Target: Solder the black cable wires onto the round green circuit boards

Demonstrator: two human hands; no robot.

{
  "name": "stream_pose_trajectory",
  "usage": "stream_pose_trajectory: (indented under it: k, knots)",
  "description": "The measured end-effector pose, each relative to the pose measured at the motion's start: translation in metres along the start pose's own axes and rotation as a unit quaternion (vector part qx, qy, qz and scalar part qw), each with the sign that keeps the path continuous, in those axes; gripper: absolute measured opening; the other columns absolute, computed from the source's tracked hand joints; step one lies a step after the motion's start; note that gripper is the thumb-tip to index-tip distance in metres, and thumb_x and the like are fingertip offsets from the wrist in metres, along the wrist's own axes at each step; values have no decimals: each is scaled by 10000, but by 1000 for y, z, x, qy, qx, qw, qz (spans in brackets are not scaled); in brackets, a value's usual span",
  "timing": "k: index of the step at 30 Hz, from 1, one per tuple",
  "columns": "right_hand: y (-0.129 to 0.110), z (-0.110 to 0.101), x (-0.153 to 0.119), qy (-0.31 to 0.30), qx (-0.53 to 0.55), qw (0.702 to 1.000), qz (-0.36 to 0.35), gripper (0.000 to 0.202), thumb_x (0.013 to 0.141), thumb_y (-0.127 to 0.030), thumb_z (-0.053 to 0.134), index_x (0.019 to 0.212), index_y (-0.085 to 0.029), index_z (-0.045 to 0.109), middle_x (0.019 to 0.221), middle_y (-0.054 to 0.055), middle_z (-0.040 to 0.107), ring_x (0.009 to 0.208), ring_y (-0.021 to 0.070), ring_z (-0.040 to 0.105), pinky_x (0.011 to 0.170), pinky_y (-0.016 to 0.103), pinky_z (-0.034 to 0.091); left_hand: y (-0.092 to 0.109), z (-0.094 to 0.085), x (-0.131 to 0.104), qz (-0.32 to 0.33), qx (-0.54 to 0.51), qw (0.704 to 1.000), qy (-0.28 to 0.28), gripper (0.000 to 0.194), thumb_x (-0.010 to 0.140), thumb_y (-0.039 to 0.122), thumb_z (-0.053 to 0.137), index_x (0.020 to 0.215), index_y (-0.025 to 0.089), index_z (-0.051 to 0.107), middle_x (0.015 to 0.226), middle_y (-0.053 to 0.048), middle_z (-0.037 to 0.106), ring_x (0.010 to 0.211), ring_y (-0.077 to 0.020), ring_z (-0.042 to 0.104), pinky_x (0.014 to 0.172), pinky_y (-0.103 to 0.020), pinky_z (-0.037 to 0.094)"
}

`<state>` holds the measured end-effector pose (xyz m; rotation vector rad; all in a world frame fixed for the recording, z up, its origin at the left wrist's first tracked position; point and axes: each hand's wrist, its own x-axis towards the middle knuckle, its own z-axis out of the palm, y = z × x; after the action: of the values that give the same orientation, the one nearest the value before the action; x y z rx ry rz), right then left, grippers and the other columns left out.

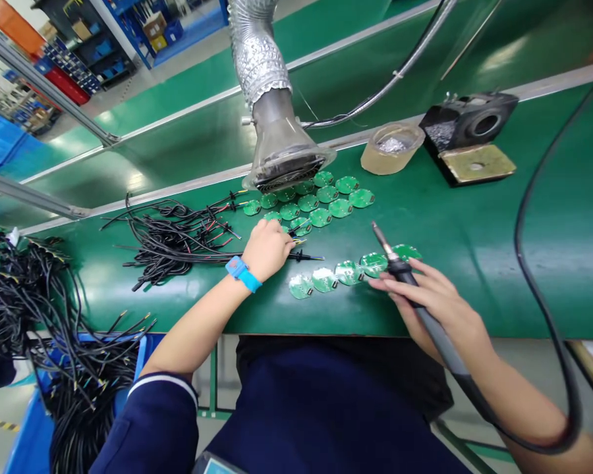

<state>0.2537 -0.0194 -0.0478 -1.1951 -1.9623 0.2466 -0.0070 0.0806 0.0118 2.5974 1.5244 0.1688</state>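
Note:
My left hand (267,249), with a blue band at the wrist, is closed on a black cable (222,257) near its stripped, coloured wire ends. Just beyond those fingers lie rows of round green circuit boards (320,217). My right hand (432,299) grips a soldering iron (409,280), its metal tip pointing up and left above the table. Under and beside the iron runs a nearer row of green boards (348,272); the right fingers partly cover that row's end. Loose black cables (170,230) lie in a tangled pile left of my left hand.
A fume extractor hood (289,155) hangs above the far boards. At the back right stand a round tub (391,148) and a soldering iron stand (469,128) with a sponge tray. The iron's cord (524,257) loops at right. A blue bin (27,434) of cables stands lower left.

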Motion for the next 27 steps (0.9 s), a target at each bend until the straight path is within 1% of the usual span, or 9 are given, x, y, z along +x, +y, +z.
stream_pose_trajectory:
  k: [1,3,5,6,8,12,15,23,27]
  knots:
    - [-4,-1,1,-2,-5,1000,-21,218,884,-205,492,1036,-299,617,914,-8,698,840,206,660,918,458,500,0,-4,-1,4,-21,1000,6,128,824,255,632,796,181,732,798,-80,599,835,-226,549,769,-383,449]
    - [-14,-3,0,-2,-6,998,-69,296,882,-181,496,1154,-278,556,845,-6,700,811,189,658,873,407,525,2,-14,-9,6,-110,993,51,86,812,234,650,799,194,725,837,-60,623,857,-207,575,800,-367,467]
    - [-26,-6,-2,3,28,997,-68,383,873,-165,513,1248,-240,493,802,12,688,793,181,649,804,351,541,7,-22,-24,-2,-226,969,95,56,799,236,670,813,210,716,864,-35,646,852,-173,604,793,-321,495]
    - [-33,-7,-3,9,46,997,-59,401,868,-161,521,1263,-222,482,803,26,677,780,177,643,756,327,544,10,-22,-33,-11,-273,956,105,44,792,236,678,810,216,713,860,-24,656,838,-157,614,777,-297,507]
    - [-46,-8,-5,22,71,997,-36,384,856,-150,527,1235,-205,502,814,47,652,732,167,626,659,292,534,19,-16,-52,-36,-319,942,98,25,781,222,687,794,226,709,828,-10,668,801,-138,624,749,-270,520]
    - [-67,-1,-6,14,100,995,-18,291,821,-120,515,1086,-233,556,719,18,602,615,145,592,551,269,502,33,15,-79,-97,-322,939,68,62,776,177,684,749,228,704,767,-11,651,753,-135,619,724,-272,530]
    - [-73,4,-5,3,115,993,-20,238,798,-115,511,997,-235,566,668,1,584,570,132,585,529,258,498,38,31,-87,-116,-326,935,77,88,774,172,677,702,220,693,758,-20,620,739,-141,609,704,-283,530]
    - [-73,13,-3,-15,135,990,-45,211,773,-96,530,958,-184,585,653,9,581,563,120,566,520,244,490,42,36,-90,-96,-334,928,133,116,793,162,645,678,174,656,741,-27,596,722,-128,589,693,-269,508]
    - [-72,16,-3,-16,137,989,-54,189,770,-81,531,935,-149,593,650,23,575,566,119,552,529,251,487,42,38,-91,-89,-332,929,140,98,816,180,630,724,155,656,767,-41,612,748,-132,597,702,-265,507]
